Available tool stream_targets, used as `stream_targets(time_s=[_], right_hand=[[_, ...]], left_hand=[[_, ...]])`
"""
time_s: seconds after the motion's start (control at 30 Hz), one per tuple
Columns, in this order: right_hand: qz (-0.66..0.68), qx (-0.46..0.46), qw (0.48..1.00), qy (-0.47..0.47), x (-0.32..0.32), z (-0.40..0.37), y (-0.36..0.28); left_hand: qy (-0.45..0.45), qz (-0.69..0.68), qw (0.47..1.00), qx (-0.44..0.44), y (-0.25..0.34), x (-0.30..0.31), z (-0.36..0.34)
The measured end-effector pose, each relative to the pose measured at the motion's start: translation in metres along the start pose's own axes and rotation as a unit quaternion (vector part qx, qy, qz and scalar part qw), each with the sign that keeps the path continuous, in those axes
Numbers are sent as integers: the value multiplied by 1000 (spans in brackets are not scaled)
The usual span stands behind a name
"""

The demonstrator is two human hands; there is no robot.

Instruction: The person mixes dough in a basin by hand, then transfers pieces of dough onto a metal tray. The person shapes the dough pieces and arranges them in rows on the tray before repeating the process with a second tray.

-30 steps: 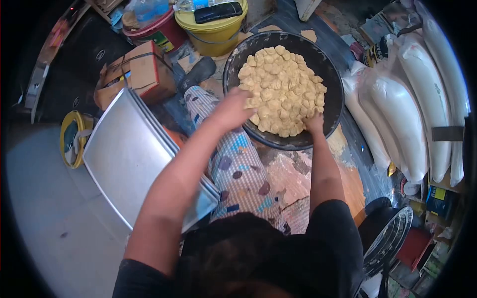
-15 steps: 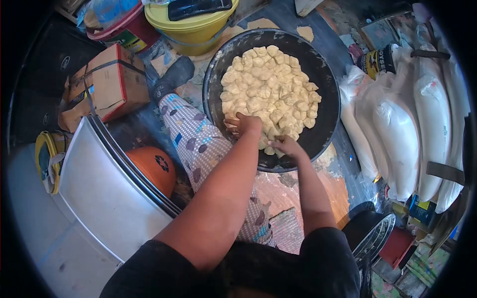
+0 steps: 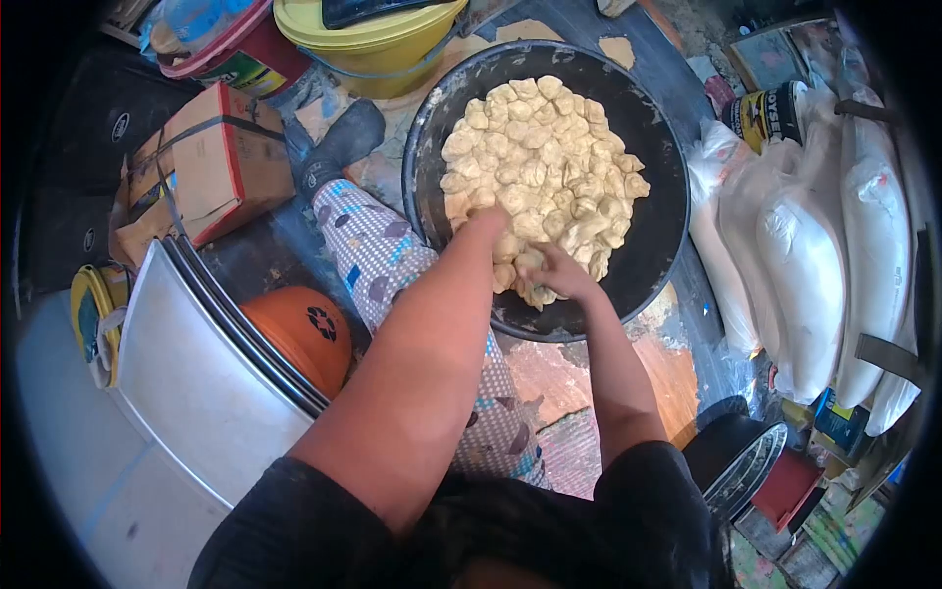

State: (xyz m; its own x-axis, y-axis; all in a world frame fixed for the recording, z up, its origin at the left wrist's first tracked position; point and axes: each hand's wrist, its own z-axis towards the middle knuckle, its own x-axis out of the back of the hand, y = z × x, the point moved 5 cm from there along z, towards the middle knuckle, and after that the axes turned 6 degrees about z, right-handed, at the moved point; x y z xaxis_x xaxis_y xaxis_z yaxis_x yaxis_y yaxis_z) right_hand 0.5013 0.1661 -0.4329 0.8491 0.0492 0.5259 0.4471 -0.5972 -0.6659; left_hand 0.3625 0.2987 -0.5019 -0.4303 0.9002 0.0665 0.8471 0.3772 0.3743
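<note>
A round black basin [image 3: 652, 245] holds a mound of pale, knobbly dough-like lumps [image 3: 549, 167]. Over the mound's near left edge is my left hand [image 3: 483, 228], its fingers bent down and mostly hidden behind the wrist and among the lumps. My right hand [image 3: 557, 272] is at the near edge of the mound, with its fingers curled round a lump [image 3: 531, 263]. The two hands are a short way apart, both inside the basin's rim.
A patterned trouser leg [image 3: 378, 255] lies left of the basin. Beyond it are a cardboard box [image 3: 211, 167] and an orange container [image 3: 299, 334]. A yellow bucket [image 3: 383, 64] stands behind. Filled white bags [image 3: 800, 265] line the right side.
My left hand has reached up and deeper into the lumps, its fingers now hidden. My right hand has shifted slightly up and left. The view has moved a little.
</note>
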Motion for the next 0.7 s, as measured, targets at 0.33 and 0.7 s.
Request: stream_targets(time_s=[0.33,0.7], right_hand=[[-73,-215,943,244,46,68,22],[129,19,989,74,86,19,-5]], left_hand=[[141,76,981,110,24,19,-80],[87,136,986,52,15,2,-47]])
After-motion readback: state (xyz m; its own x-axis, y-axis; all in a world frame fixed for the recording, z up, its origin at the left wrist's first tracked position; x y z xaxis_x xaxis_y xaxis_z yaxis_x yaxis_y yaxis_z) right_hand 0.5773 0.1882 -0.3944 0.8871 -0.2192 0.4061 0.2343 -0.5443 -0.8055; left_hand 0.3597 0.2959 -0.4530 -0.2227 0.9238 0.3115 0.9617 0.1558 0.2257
